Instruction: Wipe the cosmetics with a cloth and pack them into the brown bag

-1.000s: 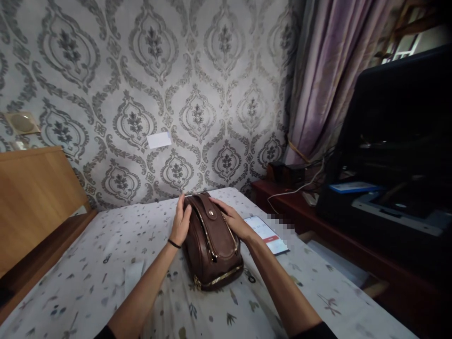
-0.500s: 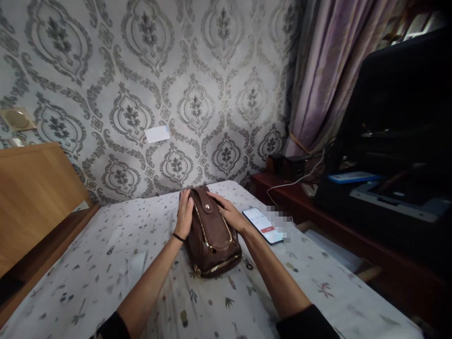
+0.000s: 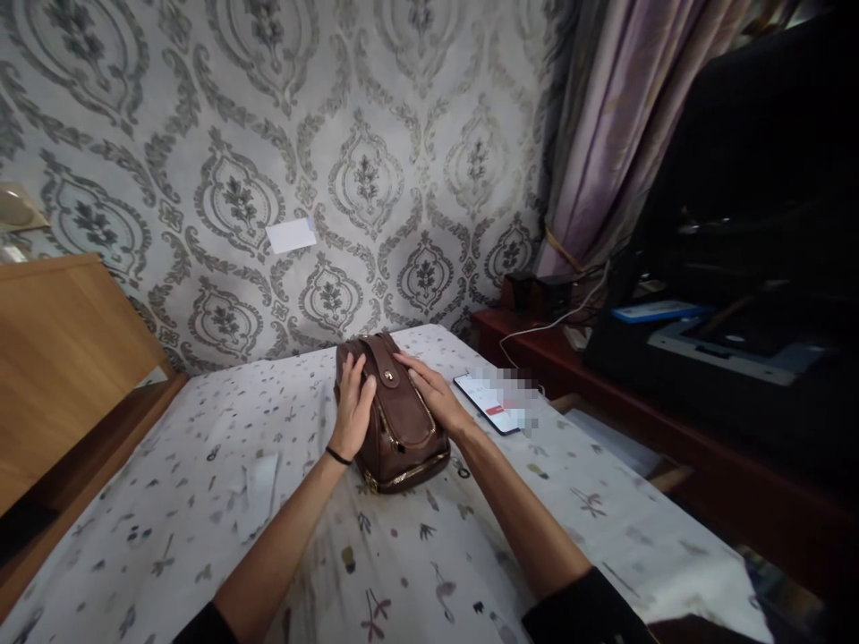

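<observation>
A brown leather bag (image 3: 404, 413) with gold zippers and a snap strap lies on the patterned sheet (image 3: 305, 572). My left hand (image 3: 353, 407) rests on the bag's left side, its fingers stretched out and thumb apart. Against the right upper side lies my right hand (image 3: 436, 391), with fingers extended flat along the leather. Both palms touch the bag without wrapping round it. The undersides of the fingers are hidden. To the right of my right hand sits a phone (image 3: 487, 404) with a lit screen, partly blurred out.
A pale paper-like piece (image 3: 260, 483) lies left of my left forearm. A wooden headboard (image 3: 73, 358) stands at the left and a patterned wall (image 3: 362, 179) behind. On the right are a dark red cabinet (image 3: 493, 331) with a cable, an open drawer (image 3: 617, 443) and a large black object (image 3: 752, 224).
The view has tilted slightly down. My left hand has slid a little nearer over the bag's side with its thumb more spread; my right fingers lie straighter along the bag.
</observation>
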Demonstrator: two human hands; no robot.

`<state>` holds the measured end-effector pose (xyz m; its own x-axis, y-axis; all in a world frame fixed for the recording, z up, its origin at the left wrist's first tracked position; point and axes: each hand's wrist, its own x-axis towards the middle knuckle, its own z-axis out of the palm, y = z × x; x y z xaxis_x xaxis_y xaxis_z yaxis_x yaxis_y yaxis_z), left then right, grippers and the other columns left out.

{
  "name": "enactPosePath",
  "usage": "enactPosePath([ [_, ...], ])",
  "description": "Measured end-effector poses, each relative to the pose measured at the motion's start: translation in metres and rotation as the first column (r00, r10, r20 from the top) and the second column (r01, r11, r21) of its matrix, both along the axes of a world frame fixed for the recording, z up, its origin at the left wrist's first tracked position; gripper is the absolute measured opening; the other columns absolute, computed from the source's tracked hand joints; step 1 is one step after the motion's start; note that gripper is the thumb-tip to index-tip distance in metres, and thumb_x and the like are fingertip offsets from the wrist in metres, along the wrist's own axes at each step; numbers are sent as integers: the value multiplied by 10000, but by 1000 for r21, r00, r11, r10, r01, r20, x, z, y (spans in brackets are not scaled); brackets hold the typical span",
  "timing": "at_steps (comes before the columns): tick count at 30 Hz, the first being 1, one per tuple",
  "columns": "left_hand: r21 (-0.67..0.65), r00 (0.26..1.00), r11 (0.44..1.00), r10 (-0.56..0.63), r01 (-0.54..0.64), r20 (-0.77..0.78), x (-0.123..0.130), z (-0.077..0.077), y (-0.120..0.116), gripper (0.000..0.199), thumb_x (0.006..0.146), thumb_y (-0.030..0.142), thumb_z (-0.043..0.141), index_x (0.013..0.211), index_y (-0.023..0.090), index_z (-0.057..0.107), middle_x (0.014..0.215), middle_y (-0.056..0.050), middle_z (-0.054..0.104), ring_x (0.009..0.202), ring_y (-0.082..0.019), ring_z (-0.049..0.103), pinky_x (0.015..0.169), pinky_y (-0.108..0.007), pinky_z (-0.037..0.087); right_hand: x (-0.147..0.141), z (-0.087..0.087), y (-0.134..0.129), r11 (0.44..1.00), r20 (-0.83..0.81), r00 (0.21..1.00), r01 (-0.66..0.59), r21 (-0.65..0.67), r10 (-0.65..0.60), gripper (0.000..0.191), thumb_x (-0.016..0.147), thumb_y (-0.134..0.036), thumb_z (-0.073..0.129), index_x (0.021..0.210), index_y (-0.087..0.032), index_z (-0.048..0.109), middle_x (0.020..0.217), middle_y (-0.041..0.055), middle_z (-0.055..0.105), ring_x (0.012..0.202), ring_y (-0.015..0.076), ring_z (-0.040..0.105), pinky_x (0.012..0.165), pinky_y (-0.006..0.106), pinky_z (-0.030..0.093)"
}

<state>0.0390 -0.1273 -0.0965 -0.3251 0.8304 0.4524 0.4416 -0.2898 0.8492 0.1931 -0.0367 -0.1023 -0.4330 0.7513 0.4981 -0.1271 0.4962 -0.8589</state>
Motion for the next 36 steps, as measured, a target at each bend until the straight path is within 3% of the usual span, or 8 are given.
enactPosePath([
  [7,85,988,996,-3,16,-154,23,-11,-34,687,902,456,577,1512,319,292,1654,-32,122,1524,-273,50,1240,-467,79,10,-11,-46,983,-59,981,180,-41,-182,521,949,-603,415,1299,-282,627,1493,37,482,1432,244,358,1224,460,180],
  [15,183,972,981,105,-66,-212,32,-21,-26,650,921,393,550,1507,282,292,1631,-77,195,1512,-286,134,1236,-491,135,5,-19,-64,947,-38,950,313,78,-311,462,944,-519,477,1335,-298,589,1507,47,453,1425,267,361,1202,485,248],
  [21,162,969,984,114,-79,-217,32,-22,-26,639,932,364,519,1517,282,275,1635,-69,185,1514,-278,128,1240,-493,135,-6,-34,-76,843,-35,865,496,208,-500,428,998,-409,345,1344,-295,571,1523,65,388,1408,270,367,1183,539,261],
  [26,174,975,981,116,-84,-187,31,-24,-27,595,931,365,519,1490,276,333,1623,-69,223,1509,-272,152,1241,-480,129,-6,-35,-79,816,-9,854,500,289,-520,430,951,-406,464,1356,-287,546,1531,87,353,1403,313,357,1160,567,280],
  [32,193,974,975,141,-107,-176,19,-10,-25,307,956,408,476,1220,269,543,1539,-87,358,1472,-262,250,1208,-509,204,-4,-35,-74,825,-40,859,503,260,-511,364,958,-401,424,1225,-258,626,1475,105,413,1372,303,395,1132,564,329],
  [36,247,976,962,157,-117,-150,-1,10,-1,263,955,370,486,1174,234,540,1501,-102,407,1443,-233,306,1200,-456,222,-6,-34,-77,788,-48,831,543,289,-555,368,972,-404,401,1214,-244,628,1468,115,414,1366,304,400,1109,582,349],
])
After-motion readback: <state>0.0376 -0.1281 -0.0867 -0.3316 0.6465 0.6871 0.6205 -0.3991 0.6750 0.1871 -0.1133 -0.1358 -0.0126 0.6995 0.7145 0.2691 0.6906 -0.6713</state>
